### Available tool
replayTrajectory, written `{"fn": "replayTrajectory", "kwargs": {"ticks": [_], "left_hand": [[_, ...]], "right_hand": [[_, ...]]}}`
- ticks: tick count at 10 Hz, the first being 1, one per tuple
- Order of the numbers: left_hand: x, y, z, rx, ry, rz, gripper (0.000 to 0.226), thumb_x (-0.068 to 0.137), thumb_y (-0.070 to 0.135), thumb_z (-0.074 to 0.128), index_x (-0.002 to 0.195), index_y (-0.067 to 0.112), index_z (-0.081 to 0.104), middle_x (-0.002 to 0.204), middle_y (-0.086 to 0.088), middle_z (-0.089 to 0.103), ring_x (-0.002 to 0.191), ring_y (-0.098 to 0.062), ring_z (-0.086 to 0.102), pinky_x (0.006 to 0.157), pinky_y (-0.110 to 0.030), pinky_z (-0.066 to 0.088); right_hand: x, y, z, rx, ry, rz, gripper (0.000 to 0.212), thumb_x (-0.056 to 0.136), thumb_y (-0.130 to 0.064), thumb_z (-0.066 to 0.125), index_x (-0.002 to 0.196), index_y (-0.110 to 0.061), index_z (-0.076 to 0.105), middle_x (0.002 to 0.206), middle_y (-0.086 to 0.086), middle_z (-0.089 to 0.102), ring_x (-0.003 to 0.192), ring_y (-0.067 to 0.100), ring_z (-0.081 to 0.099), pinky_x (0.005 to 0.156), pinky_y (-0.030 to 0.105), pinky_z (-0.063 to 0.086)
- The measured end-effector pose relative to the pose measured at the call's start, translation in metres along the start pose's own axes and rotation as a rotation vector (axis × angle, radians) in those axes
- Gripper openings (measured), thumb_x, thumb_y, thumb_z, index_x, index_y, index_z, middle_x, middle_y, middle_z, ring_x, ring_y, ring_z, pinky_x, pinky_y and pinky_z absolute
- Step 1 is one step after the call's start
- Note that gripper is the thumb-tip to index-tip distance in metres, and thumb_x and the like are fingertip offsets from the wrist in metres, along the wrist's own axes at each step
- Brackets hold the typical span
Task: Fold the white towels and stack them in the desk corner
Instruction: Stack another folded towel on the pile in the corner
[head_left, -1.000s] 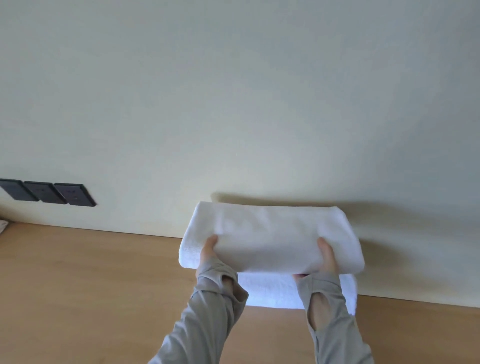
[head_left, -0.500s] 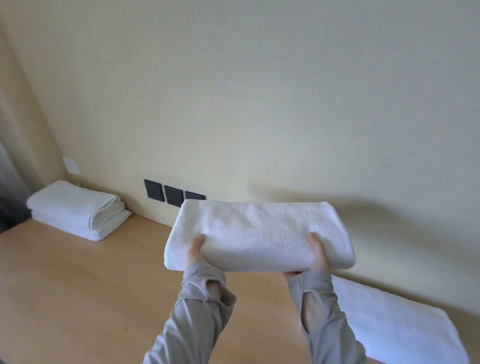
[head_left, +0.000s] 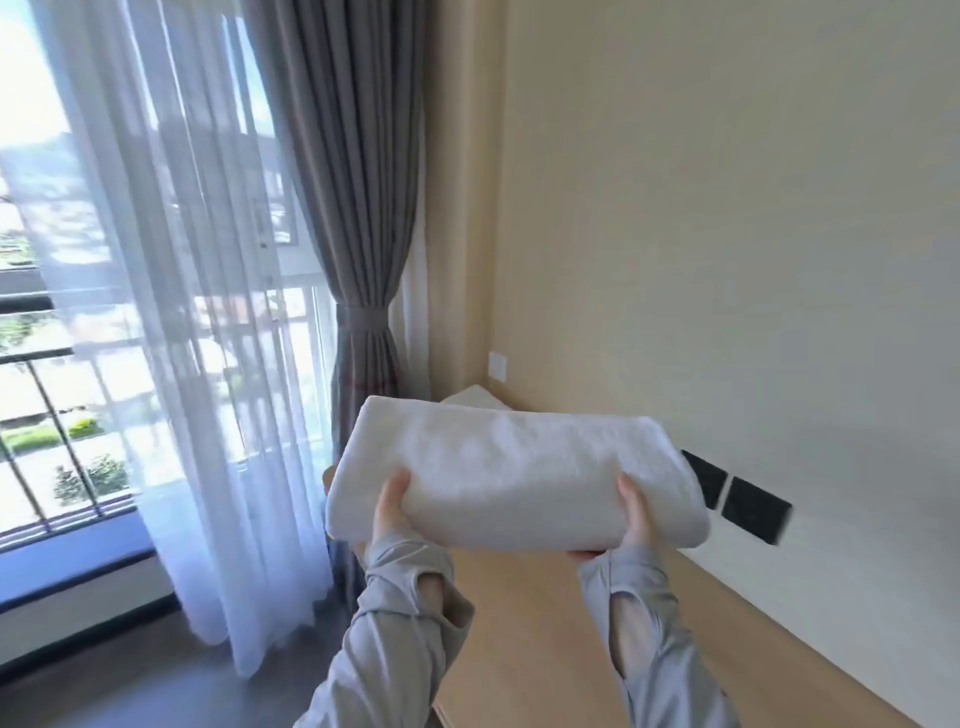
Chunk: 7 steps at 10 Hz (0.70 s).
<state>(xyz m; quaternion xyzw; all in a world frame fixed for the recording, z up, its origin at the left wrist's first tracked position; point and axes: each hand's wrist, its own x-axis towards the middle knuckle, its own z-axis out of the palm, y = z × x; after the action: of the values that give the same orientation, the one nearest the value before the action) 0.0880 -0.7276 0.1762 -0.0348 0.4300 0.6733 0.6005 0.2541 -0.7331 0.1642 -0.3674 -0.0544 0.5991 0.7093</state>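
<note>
At centre frame, your left hand (head_left: 392, 506) and right hand (head_left: 636, 514) each grip one end of the thick folded white terry towel (head_left: 514, 478), thumbs on top, above the pale wooden desk (head_left: 519, 649). Carry it level to the white towel stack (head_left: 475, 399) peeking out behind its upper edge, and set it down square, edges flush. Count: one towel held, one stack with its layers hidden, two black wall socket plates (head_left: 756, 512) at right.
</note>
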Motion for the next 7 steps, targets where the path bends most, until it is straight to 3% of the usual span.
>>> {"fn": "replayTrajectory", "kwargs": {"ticks": [2, 3, 4, 5, 6, 7], "left_hand": [[0.059, 0.076, -0.032, 0.029, -0.081, 0.119, 0.042, 0.094, 0.029, 0.045, 0.130, 0.007, 0.046, 0.119, -0.012, 0.051, 0.078, -0.023, 0.054, 0.094, -0.041, 0.041], [0.094, 0.099, -0.038, 0.046, -0.068, 0.160, 0.041, 0.094, 0.030, 0.046, 0.129, 0.009, 0.047, 0.120, -0.012, 0.050, 0.088, -0.025, 0.053, 0.098, -0.041, 0.040], [0.135, 0.114, -0.031, 0.078, -0.106, 0.179, 0.023, 0.094, 0.033, 0.045, 0.102, 0.014, 0.055, 0.118, -0.011, 0.051, 0.083, -0.022, 0.056, 0.094, -0.041, 0.041], [0.181, 0.125, -0.008, 0.067, -0.100, 0.160, 0.021, 0.093, 0.036, 0.048, 0.095, 0.016, 0.055, 0.116, -0.010, 0.053, 0.083, -0.022, 0.057, 0.095, -0.042, 0.042], [0.220, 0.136, 0.028, 0.014, 0.005, 0.152, 0.026, 0.087, 0.031, 0.060, 0.104, 0.011, 0.054, 0.097, -0.006, 0.060, 0.080, -0.024, 0.057, 0.080, -0.039, 0.046], [0.252, 0.142, 0.061, -0.039, 0.020, 0.124, 0.018, 0.083, 0.028, 0.065, 0.085, 0.013, 0.056, 0.082, -0.002, 0.061, 0.073, -0.021, 0.058, 0.061, -0.033, 0.045]], "right_hand": [[0.027, 0.077, 0.061, -0.050, -0.050, 0.112, 0.033, 0.074, -0.035, 0.072, 0.101, -0.023, 0.058, 0.097, 0.007, 0.063, 0.088, 0.030, 0.062, 0.067, 0.049, 0.054], [0.050, 0.106, 0.085, -0.053, -0.081, 0.140, 0.031, 0.074, -0.036, 0.071, 0.100, -0.023, 0.059, 0.099, 0.007, 0.065, 0.088, 0.029, 0.063, 0.070, 0.048, 0.053], [0.084, 0.127, 0.107, -0.054, -0.087, 0.167, 0.038, 0.075, -0.036, 0.071, 0.107, -0.022, 0.058, 0.102, 0.007, 0.063, 0.092, 0.030, 0.061, 0.072, 0.050, 0.053], [0.123, 0.137, 0.134, -0.046, -0.068, 0.147, 0.029, 0.076, -0.034, 0.071, 0.099, -0.022, 0.059, 0.100, 0.006, 0.064, 0.090, 0.028, 0.062, 0.073, 0.050, 0.053], [0.174, 0.148, 0.160, 0.031, -0.101, 0.152, 0.032, 0.077, -0.032, 0.071, 0.105, -0.020, 0.061, 0.100, 0.005, 0.067, 0.090, 0.026, 0.064, 0.075, 0.048, 0.054], [0.207, 0.149, 0.179, 0.073, -0.097, 0.143, 0.026, 0.077, -0.031, 0.071, 0.100, -0.021, 0.062, 0.097, 0.003, 0.068, 0.088, 0.024, 0.065, 0.073, 0.045, 0.055]]}}
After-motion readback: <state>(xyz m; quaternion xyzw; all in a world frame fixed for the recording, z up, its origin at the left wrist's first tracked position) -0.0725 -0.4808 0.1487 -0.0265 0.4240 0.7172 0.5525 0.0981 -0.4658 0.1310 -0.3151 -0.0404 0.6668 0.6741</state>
